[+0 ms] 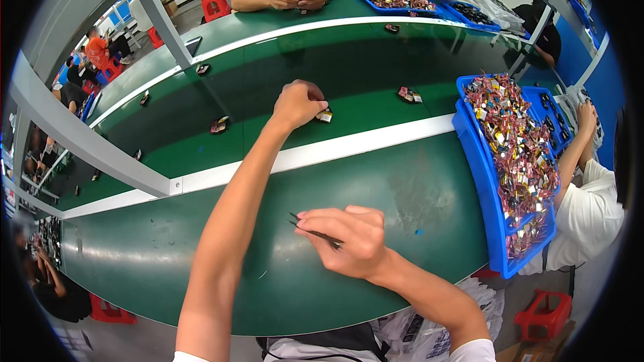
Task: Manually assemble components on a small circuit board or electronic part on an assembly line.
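My left hand (298, 104) reaches out over the dark green belt, its thumb and fingers closed at a small electronic part (325, 116) with a pale label. The part is low at the belt surface, and the fingers hide some of it. Nearer to me, my right hand (349, 238) is closed around black tweezers (325, 236) above the green tabletop (376, 181). The two tips of the tweezers point left and stand slightly apart, with nothing visible between them.
Similar small parts (409, 95) (219, 125) lie spaced along the belt. A white rail (362, 141) divides it from my tabletop. At right stands a blue tray (494, 228) heaped with wired components. Grey frame posts (100, 141) rise at left. Co-workers sit across and at right.
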Demonstrator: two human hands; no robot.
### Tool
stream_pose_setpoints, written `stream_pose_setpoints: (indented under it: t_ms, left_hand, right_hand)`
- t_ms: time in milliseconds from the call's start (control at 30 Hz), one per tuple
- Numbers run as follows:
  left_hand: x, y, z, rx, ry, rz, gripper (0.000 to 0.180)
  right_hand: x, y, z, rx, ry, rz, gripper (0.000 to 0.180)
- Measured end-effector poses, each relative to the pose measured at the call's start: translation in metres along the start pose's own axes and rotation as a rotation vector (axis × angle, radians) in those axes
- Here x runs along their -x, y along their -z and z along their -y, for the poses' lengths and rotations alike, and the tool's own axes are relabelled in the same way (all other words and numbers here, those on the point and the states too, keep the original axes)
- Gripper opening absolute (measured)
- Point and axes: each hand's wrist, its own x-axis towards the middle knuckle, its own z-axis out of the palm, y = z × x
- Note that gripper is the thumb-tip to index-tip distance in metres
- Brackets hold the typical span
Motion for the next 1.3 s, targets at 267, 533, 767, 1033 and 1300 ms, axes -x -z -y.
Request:
stream_pose_setpoints:
  t_ms: [267,533,767,1033,1300]
  left_hand:
    - [0.016,0.006,0.007,-0.044,0.082,-0.073,0.02]
    - [0.109,0.023,0.008,0.26,0.023,-0.165,0.013]
    - [0.191,0.024,-0.004,0.596,0.18,-0.033,0.02]
    - [0.216,0.021,-0.016,0.674,0.132,-0.032,0.019]
    - [0.218,0.017,-0.02,0.682,0.083,-0.073,0.017]
  right_hand:
    - [0.0,0.0,0.005,0.007,0.034,0.025,0.02]
    - [-0.008,0.007,0.008,-0.171,-0.295,-0.011,0.016]
    - [-0.01,0.008,0.001,-0.416,-0.638,-0.104,0.014]
    - [-0.008,0.006,-0.003,-0.379,-0.673,-0.071,0.013]
    - [-0.009,0.006,-0.002,-0.328,-0.666,-0.05,0.015]
